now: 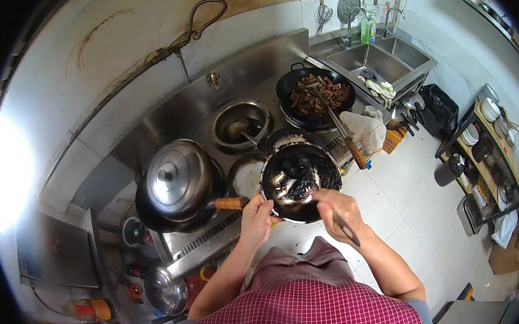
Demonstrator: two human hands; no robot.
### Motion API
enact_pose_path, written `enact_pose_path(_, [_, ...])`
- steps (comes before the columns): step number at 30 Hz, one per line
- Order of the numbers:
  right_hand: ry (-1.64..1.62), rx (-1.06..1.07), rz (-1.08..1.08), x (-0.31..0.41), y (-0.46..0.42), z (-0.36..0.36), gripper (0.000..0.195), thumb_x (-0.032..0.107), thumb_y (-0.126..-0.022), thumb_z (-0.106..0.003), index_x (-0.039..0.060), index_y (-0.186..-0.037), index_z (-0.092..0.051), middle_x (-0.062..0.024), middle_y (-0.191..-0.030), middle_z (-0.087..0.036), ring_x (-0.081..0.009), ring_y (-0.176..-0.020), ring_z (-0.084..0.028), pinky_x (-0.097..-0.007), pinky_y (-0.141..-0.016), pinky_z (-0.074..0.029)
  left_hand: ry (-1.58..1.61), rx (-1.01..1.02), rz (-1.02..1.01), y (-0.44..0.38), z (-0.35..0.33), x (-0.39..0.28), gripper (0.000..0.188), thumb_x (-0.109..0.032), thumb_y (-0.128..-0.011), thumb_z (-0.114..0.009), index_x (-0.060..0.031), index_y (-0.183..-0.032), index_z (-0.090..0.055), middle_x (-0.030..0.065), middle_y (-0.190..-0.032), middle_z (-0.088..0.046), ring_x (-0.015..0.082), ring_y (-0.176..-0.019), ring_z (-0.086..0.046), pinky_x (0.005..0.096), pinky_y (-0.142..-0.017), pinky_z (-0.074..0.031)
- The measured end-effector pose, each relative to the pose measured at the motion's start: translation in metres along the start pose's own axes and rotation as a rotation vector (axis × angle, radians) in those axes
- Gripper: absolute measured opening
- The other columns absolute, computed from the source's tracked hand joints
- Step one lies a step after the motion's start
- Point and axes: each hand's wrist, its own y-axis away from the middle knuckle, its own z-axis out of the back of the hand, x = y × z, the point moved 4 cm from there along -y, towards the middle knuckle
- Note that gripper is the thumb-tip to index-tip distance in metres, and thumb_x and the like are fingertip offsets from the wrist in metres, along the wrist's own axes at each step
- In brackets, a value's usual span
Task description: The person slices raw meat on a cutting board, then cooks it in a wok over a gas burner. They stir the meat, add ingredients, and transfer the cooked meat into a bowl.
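My left hand point(259, 217) grips the near-left rim of a round metal pot point(301, 179), tilted so that its blackened inside faces me. A dark, glossy residue coats much of its inner wall. In my right hand point(342, 214) is a utensil with a dark handle point(346, 229); its working end reaches into the pot and is hard to make out. Just beyond the pot, a ladle point(239, 129) rests in a metal basin point(243, 125). Left of my left hand, a domed metal lid point(178, 176) covers a black wok point(154, 215).
A second wok point(288, 89) holds brown chunks of food point(322, 96), with a wooden-handled spatula point(338, 122) across it. White cloth point(366, 130) hangs at the stove's right edge. Beyond stands a double sink point(377, 64), its tap running. Shelves of dishes point(493, 148) line the right side.
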Motion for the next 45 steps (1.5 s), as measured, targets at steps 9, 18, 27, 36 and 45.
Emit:
enact_pose_path(9, [-0.262, 0.257, 0.105, 0.011, -0.008, 0.032, 0.015, 0.008, -0.088, -0.060, -0.0031, -0.097, -0.066, -0.0170, -0.096, -0.070, -0.0328, -0.086, -0.068, -0.0406, -0.076, -0.057, -0.048, -0.012, -0.011, -0.003, 0.009, -0.027, 0.011, 0.001, -0.095, -0.044, 0.0003, -0.086, -0.051, 0.0080, -0.129, -0.044, 0.0176, -0.104, -0.059, 0.0351, -0.078, -0.061])
enact_pose_path(18, [0.275, 0.244, 0.229, 0.000, 0.005, 0.010, 0.023, 0.016, -0.085, -0.067, -0.0016, -0.096, -0.059, -0.0153, -0.078, -0.062, -0.0325, -0.078, -0.066, -0.0374, -0.066, -0.058, -0.594, -0.113, -0.232, 0.000, 0.001, -0.033, 0.024, -0.008, -0.089, -0.058, -0.0006, -0.070, -0.046, 0.0237, -0.143, -0.038, 0.0243, -0.120, -0.052, 0.0284, -0.079, -0.050])
enact_pose_path(27, [0.078, 0.331, 0.135, -0.003, 0.001, 0.018, 0.015, 0.013, -0.089, -0.061, -0.0007, -0.094, -0.062, -0.0165, -0.087, -0.068, -0.0327, -0.080, -0.068, -0.0392, -0.071, -0.058, -0.961, -0.086, -0.466, 0.003, -0.009, -0.040, 0.022, -0.003, -0.082, -0.061, -0.0018, -0.068, -0.044, 0.0284, -0.141, -0.041, 0.0268, -0.108, -0.059, 0.0319, -0.082, -0.045])
enact_pose_path(36, [0.175, 0.357, 0.204, 0.015, 0.007, -0.014, 0.023, 0.015, -0.084, -0.066, 0.0036, -0.071, -0.051, -0.0096, -0.058, -0.052, -0.0282, -0.055, -0.058, -0.0370, -0.052, -0.050, -1.005, -0.091, -0.607, 0.005, -0.025, -0.041, 0.022, 0.001, -0.080, -0.060, -0.0013, -0.067, -0.042, 0.0310, -0.138, -0.042, 0.0374, -0.119, -0.053, 0.0361, -0.089, -0.045])
enact_pose_path(45, [-0.339, 0.140, -0.271, 0.010, -0.015, -0.011, 0.026, 0.010, -0.095, -0.053, -0.0027, -0.073, -0.055, -0.0116, -0.060, -0.057, -0.0232, -0.057, -0.063, -0.0298, -0.049, -0.049, -1.034, -0.104, -0.631, 0.014, -0.026, -0.032, 0.024, 0.002, -0.081, -0.060, 0.0001, -0.065, -0.041, 0.0325, -0.139, -0.039, 0.0430, -0.128, -0.045, 0.0423, -0.101, -0.039])
